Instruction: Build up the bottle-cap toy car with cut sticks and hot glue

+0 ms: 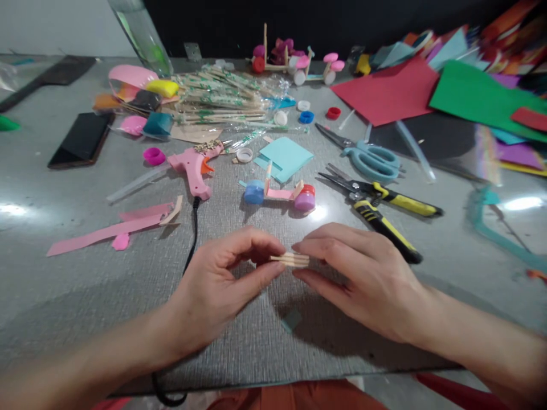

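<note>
Fingers and thumb of my left hand (224, 279) are drawn together in a narrow pinch, holding a small stack of short pale sticks (299, 260) by its left part. The sticks lie level, one along another, between my two hands and above the grey table (239, 353), near its front edge. My right hand (363, 273) comes in from the other side, its fingertips and thumb curved above and below the stack with a small gap between them; I cannot tell whether they touch the wood.

Under my hands, a small blue-green paper scrap (292, 320) lies on the table. Just beyond my fingertips stands a little toy car (282, 195) with a pink middle, blue wheels at its left end, and red and purple ones at its right. Behind it lies a light blue paper square (290, 156).

To my left are a pink glue gun (191, 171), its black cord running toward me, and, farther out, pink paper strips (106, 230) and a dark phone (81, 139). To my right lie blue-handled scissors (374, 160) and, nearer me, yellow-and-black cutters (382, 202). At the back are a pile of wrapped sticks (222, 108) and red and green sheets.
</note>
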Available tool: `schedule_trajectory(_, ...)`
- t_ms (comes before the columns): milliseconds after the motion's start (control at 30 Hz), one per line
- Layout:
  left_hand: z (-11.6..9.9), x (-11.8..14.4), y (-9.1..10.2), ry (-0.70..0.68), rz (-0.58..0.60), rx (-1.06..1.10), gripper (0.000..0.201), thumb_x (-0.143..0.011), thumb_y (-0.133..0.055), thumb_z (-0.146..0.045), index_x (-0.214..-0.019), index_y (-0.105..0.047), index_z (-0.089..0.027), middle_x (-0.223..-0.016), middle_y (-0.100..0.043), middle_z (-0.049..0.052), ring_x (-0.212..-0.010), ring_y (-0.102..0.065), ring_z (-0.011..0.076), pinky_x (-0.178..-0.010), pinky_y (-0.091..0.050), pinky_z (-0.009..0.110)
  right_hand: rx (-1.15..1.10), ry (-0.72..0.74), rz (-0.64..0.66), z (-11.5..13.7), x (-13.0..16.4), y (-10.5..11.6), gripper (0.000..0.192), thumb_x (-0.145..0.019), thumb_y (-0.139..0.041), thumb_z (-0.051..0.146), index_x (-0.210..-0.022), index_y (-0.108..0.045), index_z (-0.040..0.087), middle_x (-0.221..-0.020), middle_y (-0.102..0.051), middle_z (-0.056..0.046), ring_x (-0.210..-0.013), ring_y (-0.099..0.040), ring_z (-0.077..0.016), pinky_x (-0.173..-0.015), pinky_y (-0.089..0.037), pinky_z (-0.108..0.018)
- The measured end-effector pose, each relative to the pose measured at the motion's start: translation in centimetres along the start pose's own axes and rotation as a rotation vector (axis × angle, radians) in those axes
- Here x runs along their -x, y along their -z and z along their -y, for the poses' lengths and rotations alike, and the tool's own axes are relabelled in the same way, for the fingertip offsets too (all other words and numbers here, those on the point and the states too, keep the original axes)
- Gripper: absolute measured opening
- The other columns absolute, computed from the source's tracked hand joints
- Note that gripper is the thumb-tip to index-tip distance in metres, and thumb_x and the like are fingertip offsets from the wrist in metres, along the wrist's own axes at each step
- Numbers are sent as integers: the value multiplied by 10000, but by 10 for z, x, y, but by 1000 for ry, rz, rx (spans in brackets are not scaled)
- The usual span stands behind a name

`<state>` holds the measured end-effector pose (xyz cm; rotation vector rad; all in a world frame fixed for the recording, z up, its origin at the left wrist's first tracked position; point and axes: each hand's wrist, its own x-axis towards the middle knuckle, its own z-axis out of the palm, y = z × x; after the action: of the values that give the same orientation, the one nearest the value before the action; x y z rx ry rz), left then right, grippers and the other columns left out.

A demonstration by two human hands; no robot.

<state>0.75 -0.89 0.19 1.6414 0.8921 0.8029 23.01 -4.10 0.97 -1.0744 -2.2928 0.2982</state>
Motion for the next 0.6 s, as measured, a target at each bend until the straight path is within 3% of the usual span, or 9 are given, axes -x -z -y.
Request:
schedule_trajectory(233,0,-2,3,80,5,105,142,-875,-755,-163,-959,-745,-277,-900,-743,-58,-825,-679,80,-776,-536,159,-20,-1,-1,-1,0,1,51,-971,-615,161,-1002,-644,134,-938,-716,-102,-831,-672,-204,-697,-538,-332)
schedule_trajectory(600,-1,-7,7,177,31,282,147,-842,-768,-110,-913,-766,-238,-816,-749,-50,-717,-667,57,-630,-518,105,-114,23,-41,-6,4,6,71,-962,-655,160,-1016,-656,114,-886,-707,-75,-821,-636,-174,-701,-504,-298)
